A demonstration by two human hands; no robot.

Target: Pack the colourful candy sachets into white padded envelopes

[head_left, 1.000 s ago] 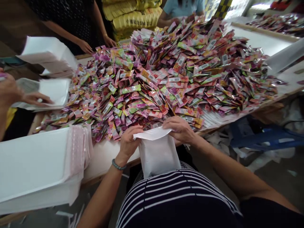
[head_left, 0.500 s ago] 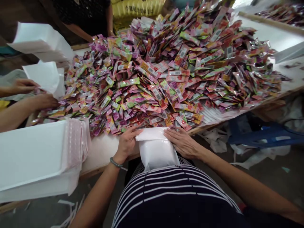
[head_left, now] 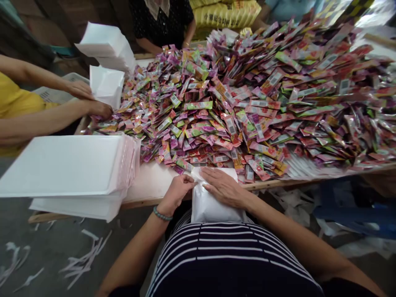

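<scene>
A filled white mailer bag (head_left: 213, 206) rests against my striped shirt at the table's near edge, its flap folded down on top. My left hand (head_left: 177, 192), a bead bracelet on its wrist, pinches the flap's left corner. My right hand (head_left: 222, 186) lies flat with fingers stretched out, pressing on the flap. Just beyond both hands begins a huge heap of colourful small sachets (head_left: 247, 95) covering the table.
A stack of flat white mailers (head_left: 68, 169) lies at my left on the table (head_left: 148, 185). A person in yellow at the left holds an open white bag (head_left: 107, 84). Another white stack (head_left: 105, 45) and other people stand at the far side. Paper strips (head_left: 83, 255) litter the floor.
The flap was raised and has been folded down onto the bag. My right hand slid left across it, and my left hand now pinches the corner. The view turned left.
</scene>
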